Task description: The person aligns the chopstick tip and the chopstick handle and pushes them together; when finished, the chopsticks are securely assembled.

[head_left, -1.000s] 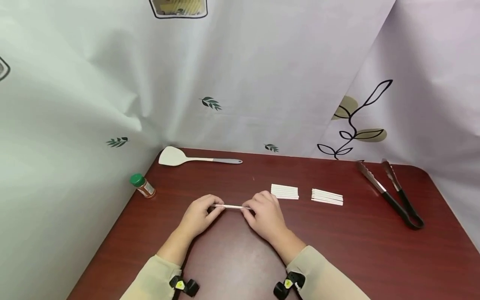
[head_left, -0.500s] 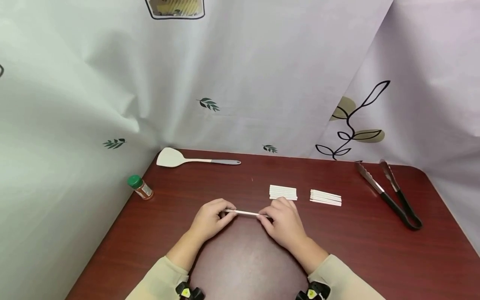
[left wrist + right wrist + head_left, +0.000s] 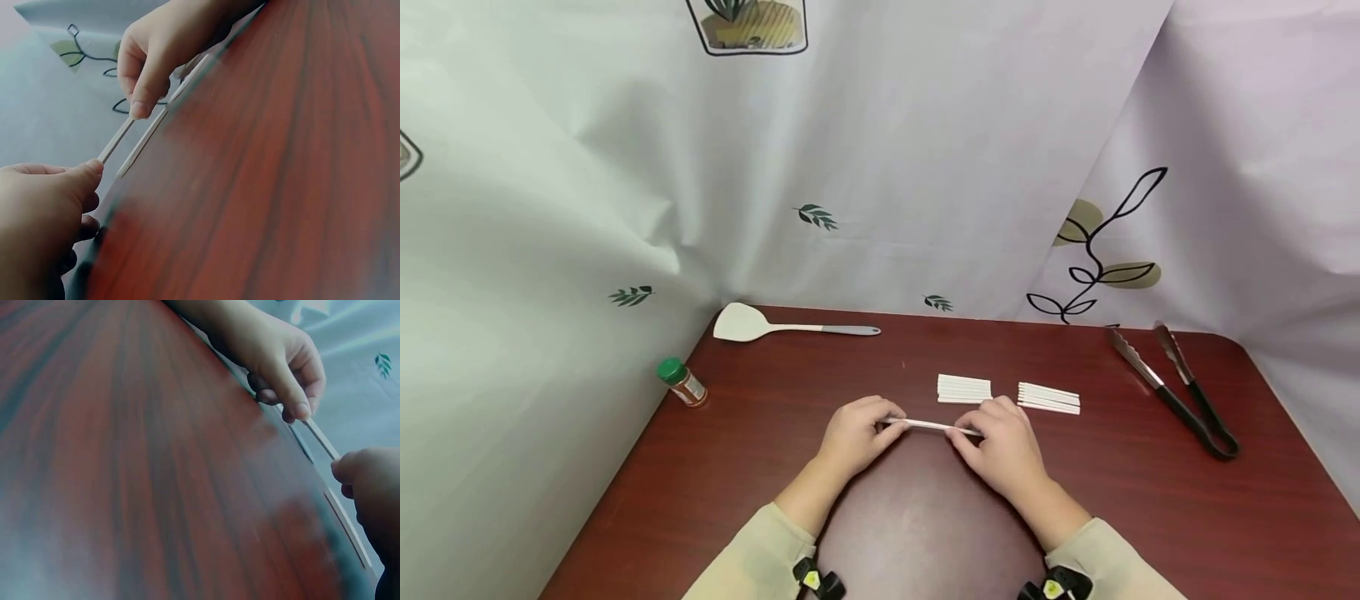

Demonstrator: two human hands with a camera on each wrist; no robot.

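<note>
Between my two hands a thin white stick runs level, its middle bare. My left hand pinches one end between thumb and fingers; my right hand pinches the other. In the left wrist view the stick appears slim and straight, raised above the table. Just behind the right hand lies a row of white sticks, set side by side, partly overlapped by the fingers. To its right, a second row of white sticks lies slightly slanted. The stick's ends are hidden in the fingers.
A white spatula with a grey handle lies along the back edge of the brown table. At the left edge is a green-capped spice jar. Black-handled metal tongs lie spread at the right. Patterned white cloth hangs behind.
Both hands, still pinching the stick, have moved to the right, bringing it in front of the left row of sticks. The rows, spatula, jar and tongs stay in place.
</note>
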